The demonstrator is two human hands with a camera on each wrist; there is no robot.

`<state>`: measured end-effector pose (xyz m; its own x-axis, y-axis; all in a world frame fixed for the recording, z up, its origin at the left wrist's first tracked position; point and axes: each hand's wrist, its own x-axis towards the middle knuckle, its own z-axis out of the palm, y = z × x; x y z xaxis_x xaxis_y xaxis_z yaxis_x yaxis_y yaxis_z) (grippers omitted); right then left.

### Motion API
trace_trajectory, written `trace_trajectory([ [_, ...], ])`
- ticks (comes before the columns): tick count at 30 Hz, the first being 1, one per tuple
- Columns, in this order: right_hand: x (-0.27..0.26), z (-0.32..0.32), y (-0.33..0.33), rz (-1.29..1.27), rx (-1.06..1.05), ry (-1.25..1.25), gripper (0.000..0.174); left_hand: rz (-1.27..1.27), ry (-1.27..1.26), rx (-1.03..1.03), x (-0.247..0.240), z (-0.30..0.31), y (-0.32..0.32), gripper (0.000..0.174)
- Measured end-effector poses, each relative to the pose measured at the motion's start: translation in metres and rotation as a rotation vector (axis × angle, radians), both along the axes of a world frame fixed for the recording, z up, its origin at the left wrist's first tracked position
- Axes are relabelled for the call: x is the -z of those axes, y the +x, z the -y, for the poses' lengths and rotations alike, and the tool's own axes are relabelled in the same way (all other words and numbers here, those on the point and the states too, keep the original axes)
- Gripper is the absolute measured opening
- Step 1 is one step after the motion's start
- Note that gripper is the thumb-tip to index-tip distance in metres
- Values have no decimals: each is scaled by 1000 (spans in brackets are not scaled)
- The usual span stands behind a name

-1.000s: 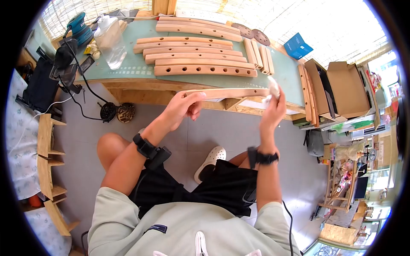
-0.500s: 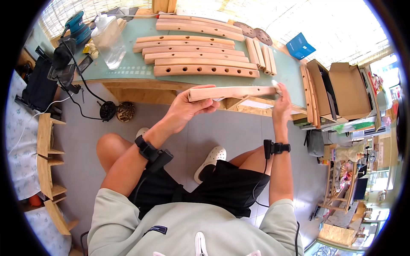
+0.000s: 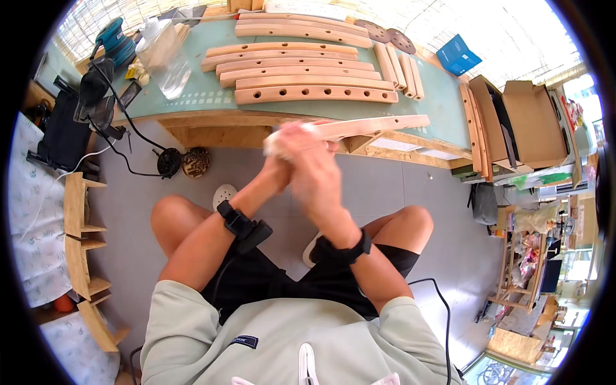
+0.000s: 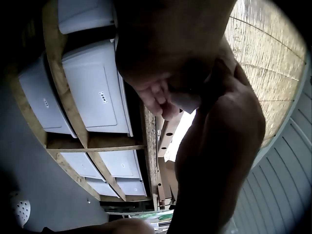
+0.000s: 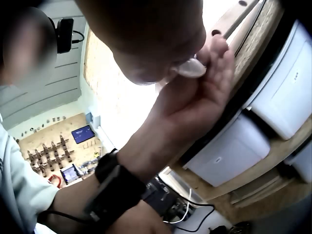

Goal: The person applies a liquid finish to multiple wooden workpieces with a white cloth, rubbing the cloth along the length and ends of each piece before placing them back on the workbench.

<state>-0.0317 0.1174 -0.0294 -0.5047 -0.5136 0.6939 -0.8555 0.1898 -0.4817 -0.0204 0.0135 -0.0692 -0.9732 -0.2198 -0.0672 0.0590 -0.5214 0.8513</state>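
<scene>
A pale wooden bar with drilled holes is held out in front of the bench edge, pointing right. My left hand grips its left end from below. Over that same end is my right hand, blurred, pinching a white cloth against the wood. The hands overlap in the head view, so the right one hides part of the left. In the right wrist view a bit of the white cloth shows between the right hand and the left palm.
Several similar drilled bars lie in rows on the green-topped bench. Short bars, a clear bottle, a sander and a blue card are there too. An open cardboard box stands at right.
My right hand has slid the cloth along the bar from its right end to its left end, beside my left hand. My left hand keeps its hold. The head view has shifted slightly.
</scene>
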Motion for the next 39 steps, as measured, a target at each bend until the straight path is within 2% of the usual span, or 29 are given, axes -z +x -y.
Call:
trace_trajectory([
  [1,-7,7,10,23,-125,13,38,-56,-12,28,-5,-1,-1,43],
  [2,-7,9,23,164,-282,0,41,-113,-26,58,-11,-1,-3,42],
  [4,-20,6,36,258,-459,-99,43,-174,-45,106,-16,0,-7,42],
  [5,-26,-1,39,254,-452,-99,43,-132,-13,73,-15,2,-8,43],
  [7,-39,-25,34,741,-469,-306,40,-93,81,6,-16,6,-6,42],
  [8,-32,-35,18,687,-360,-347,34,-32,135,-1,-20,11,-2,38],
  [9,-17,-47,3,726,-101,-348,29,-19,76,-59,-23,12,0,35],
  [11,-14,-61,-38,1056,20,-556,26,-11,7,-123,-27,17,3,34],
  [13,6,-83,-82,1166,-16,-606,25,135,-219,-96,-27,28,6,43],
  [14,5,-88,-92,1168,-25,-615,25,135,-230,-100,-29,32,7,43],
  [16,0,-90,-108,1337,-48,-664,25,283,-195,90,-36,41,8,49],
  [20,-3,-95,-118,1367,-107,-502,25,311,-215,154,-51,37,9,46],
  [22,9,-103,-126,1364,-199,-465,28,113,-489,51,-72,38,6,42],
  [23,12,-103,-127,1377,-200,-504,28,54,-651,-72,-89,42,1,34],
  [24,16,-104,-128,1392,-200,-539,28,56,-668,-85,-102,48,-7,34],
  [26,20,-103,-130,1403,-251,-563,28,52,-1084,-344,-125,69,-34,32],
  [28,7,-96,-118,1462,-257,-589,28,90,-1432,-409,-143,98,-68,26],
  [30,8,-94,-116,1461,-334,-584,30,203,-1689,-314,-143,137,-116,25],
  [31,7,-91,-113,1481,-340,-576,30,200,-1700,-309,-141,152,-136,25],
  [33,9,-88,-112,1515,-349,-578,31,354,-1928,-129,-134,178,-166,29],
  [34,9,-89,-113,1516,-348,-590,31,349,-1937,-121,-130,187,-174,29],
  [36,8,-91,-115,1538,-402,-611,31,421,-1989,54,-124,199,-185,38],
  [37,4,-93,-116,1541,-394,-618,31,410,-1994,-4,-119,200,-187,42],
  [39,-5,-96,-115,1552,-392,-633,31,402,-2017,7,-116,200,-187,46],
])
